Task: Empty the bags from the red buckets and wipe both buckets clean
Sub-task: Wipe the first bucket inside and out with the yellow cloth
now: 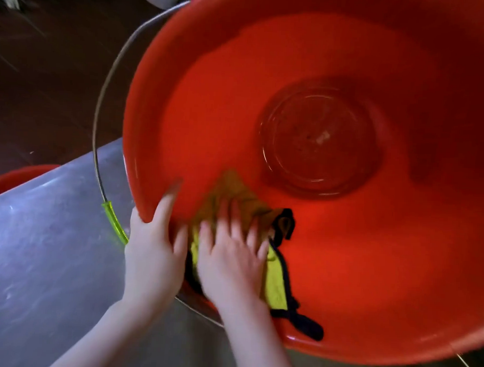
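Note:
A large red bucket (342,255) fills most of the view, tilted so its mouth faces me and its round bottom shows. My left hand (153,251) grips the near rim, thumb inside the bucket and fingers outside. My right hand (230,259) lies flat with spread fingers on a yellow cloth with dark edging (275,286), pressing it against the inner wall near the rim. The hand and cloth are motion-blurred. No bags show inside the bucket.
The bucket's wire handle with a green grip (114,222) hangs off its left side. A grey metal surface (40,258) lies below. Part of a second red bucket (13,178) peeks out at the left edge. Dark floor lies behind.

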Demonstrator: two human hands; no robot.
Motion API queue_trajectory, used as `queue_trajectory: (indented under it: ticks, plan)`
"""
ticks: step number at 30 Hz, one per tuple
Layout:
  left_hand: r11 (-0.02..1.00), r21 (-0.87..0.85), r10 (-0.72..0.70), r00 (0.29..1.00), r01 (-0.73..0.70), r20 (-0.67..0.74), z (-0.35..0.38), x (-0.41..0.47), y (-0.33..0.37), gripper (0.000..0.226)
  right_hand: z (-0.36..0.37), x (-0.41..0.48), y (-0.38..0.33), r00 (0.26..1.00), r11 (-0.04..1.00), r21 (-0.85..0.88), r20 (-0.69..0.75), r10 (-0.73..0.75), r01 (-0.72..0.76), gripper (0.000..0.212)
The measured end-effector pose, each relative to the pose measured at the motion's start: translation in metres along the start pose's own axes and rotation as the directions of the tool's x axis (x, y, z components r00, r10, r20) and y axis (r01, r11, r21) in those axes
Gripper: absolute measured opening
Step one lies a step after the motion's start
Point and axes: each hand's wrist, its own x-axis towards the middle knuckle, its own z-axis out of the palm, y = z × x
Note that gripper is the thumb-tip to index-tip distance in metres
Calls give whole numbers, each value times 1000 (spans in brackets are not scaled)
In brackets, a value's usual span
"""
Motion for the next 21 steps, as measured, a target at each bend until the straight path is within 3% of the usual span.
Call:
queue_trajectory:
  ticks: [3,9,12,14,18,21]
  plan:
    - [1000,-22,-21,998,22,59,1,8,-2,59,-1,8,-9,999,1000,19,38,-23,22,63]
    - [993,-121,16,996,-5,90,4,-2,1,62,-13,107,26,973,974,-45,64,222,-220,58]
    - [988,-153,6,997,6,74,5,-2,3,50,-15,114,32,997,981,-179,-12,77,-78,62]
    - [989,-146,-30,997,40,72,6,-3,3,45,-13,95,28,998,979,-192,20,66,-60,61]
    - [983,-150,-89,992,102,95,5,-2,2,51,-1,20,5,996,995,-67,50,-74,78,70]
    - [978,-188,-80,993,95,84,2,-1,5,46,4,0,-5,997,997,5,1,-72,72,66]
